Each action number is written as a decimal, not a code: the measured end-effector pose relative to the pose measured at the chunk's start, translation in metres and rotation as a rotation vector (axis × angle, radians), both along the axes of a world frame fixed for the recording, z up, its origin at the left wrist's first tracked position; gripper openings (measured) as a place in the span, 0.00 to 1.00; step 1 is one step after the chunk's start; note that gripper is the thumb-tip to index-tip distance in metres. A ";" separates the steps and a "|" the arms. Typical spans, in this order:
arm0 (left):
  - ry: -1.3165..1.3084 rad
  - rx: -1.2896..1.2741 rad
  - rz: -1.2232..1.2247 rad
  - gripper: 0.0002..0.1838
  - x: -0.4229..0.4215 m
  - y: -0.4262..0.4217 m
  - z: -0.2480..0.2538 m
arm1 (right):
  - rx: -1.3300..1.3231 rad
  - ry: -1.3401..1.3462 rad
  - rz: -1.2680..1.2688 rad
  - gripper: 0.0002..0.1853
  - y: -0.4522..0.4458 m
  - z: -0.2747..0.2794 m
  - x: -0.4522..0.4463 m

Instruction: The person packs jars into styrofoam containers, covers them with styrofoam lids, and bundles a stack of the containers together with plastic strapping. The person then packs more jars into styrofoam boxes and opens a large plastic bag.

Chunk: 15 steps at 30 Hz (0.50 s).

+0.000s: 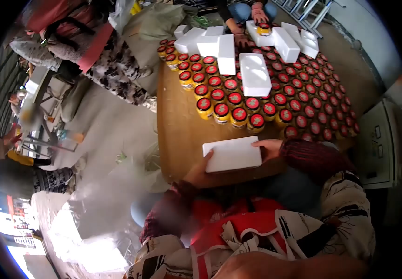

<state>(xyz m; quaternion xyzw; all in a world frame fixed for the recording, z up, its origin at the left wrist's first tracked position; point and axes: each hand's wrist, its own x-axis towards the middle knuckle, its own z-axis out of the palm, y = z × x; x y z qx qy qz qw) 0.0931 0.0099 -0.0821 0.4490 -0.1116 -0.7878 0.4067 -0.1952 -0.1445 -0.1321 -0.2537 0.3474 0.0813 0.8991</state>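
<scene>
From my remote seat, taking the held piece as the clock's centre, I see a white foam box [232,154] low over the near side of a brown table [178,125]. The left hand [199,173] grips it at eight o'clock, half curled, thumb on the edge. The right hand [270,148] is partly closed on the corner at two o'clock. I can't tell how the hidden fingers lie underneath. Holding opposite ends probably keeps the light slab steady; its smooth, plain face is up.

From eleven round to three o'clock stand rows of squat jars [239,117], glossy and yellow, with flat red lids. Their tight upright packing likely saves space and leaves this near strip for handling. At one o'clock, a matte white foam block [255,76] with rounded hollows rests over the jars, perhaps for want of bare table.

Farther off, near twelve, a co-worker's gloved hand [259,13] is at a single jar [264,29] on another foam piece [258,39]. A pale, boxy cabinet [373,144] stands at three o'clock.
</scene>
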 end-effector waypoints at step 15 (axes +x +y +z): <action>-0.195 0.134 0.514 0.61 0.031 -0.035 -0.009 | -1.569 0.061 -0.106 0.16 -0.046 0.056 0.153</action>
